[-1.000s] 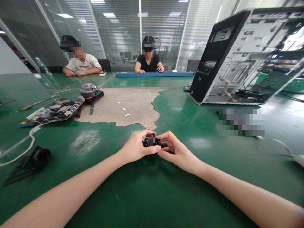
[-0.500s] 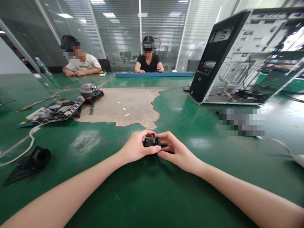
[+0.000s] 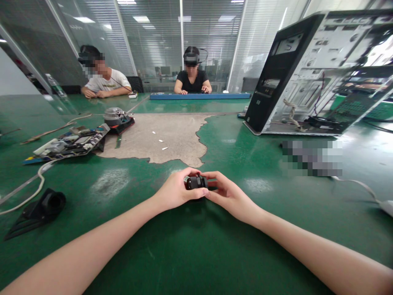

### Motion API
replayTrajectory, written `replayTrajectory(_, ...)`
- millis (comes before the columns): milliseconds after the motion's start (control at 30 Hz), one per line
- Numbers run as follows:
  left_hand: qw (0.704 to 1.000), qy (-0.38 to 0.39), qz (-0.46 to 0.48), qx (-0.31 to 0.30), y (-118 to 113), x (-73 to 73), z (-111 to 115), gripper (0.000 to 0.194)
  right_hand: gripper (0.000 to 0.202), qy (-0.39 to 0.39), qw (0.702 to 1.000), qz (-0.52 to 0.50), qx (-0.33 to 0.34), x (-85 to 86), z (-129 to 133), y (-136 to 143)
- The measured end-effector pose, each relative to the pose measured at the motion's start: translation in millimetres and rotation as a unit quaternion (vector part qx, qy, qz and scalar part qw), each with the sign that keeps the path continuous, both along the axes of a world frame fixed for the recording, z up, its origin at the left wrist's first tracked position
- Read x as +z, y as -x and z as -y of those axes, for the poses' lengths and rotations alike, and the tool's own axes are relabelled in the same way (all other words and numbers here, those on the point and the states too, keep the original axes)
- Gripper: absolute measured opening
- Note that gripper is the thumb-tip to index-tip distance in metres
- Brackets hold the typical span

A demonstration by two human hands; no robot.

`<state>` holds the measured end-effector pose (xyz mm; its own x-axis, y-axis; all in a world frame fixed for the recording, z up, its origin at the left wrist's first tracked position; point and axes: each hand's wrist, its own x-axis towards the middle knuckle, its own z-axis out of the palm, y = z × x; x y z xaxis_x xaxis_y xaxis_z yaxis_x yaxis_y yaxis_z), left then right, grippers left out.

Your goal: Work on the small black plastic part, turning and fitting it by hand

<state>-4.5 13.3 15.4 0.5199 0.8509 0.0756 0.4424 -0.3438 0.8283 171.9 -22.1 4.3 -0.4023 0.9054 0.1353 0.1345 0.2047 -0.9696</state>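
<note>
A small black cylindrical part point(image 3: 193, 183) is held just above the green table point(image 3: 172, 254), in front of the bare brown patch. My left hand point(image 3: 176, 189) wraps round it, with the thumb along its near side and the fingers over the far side. From the right, my right hand point(image 3: 225, 191) pinches the part's right end between thumb and fingertips. The underside of the part and some of my fingertips are hidden.
Circuit boards point(image 3: 70, 143) and a round fan-like unit point(image 3: 115, 119) lie at left, a black bracket point(image 3: 43, 211) nearer. An open computer case point(image 3: 288, 78) stands at right. Two people point(image 3: 106, 82) sit across the table behind a blue bar point(image 3: 199, 96).
The fingers of my right hand have shifted slightly round the right end of the black part. My left hand has stayed in place.
</note>
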Motion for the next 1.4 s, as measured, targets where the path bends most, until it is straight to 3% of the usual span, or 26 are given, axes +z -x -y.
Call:
replayTrajectory(900, 1.000, -0.008, -0.009, 0.001, -0.1, 0.4, -0.2, 0.045, 0.022, 0.020, 1.000, -0.024, -0.006, 3.9, 0.7, 0.9)
replayTrajectory(1133, 1.000, 0.001, 0.002, -0.003, -0.1, -0.8, -0.6, 0.044, 0.034, 0.004, 1.000, -0.001, -0.001, -0.1, -0.8, 0.0)
replayTrajectory(1400, 1.000, 0.006, -0.004, 0.005, -0.5, -1.7, -1.1, 0.047, 0.024, 0.021, 0.999, -0.026, 0.000, 2.8, 1.3, 0.4)
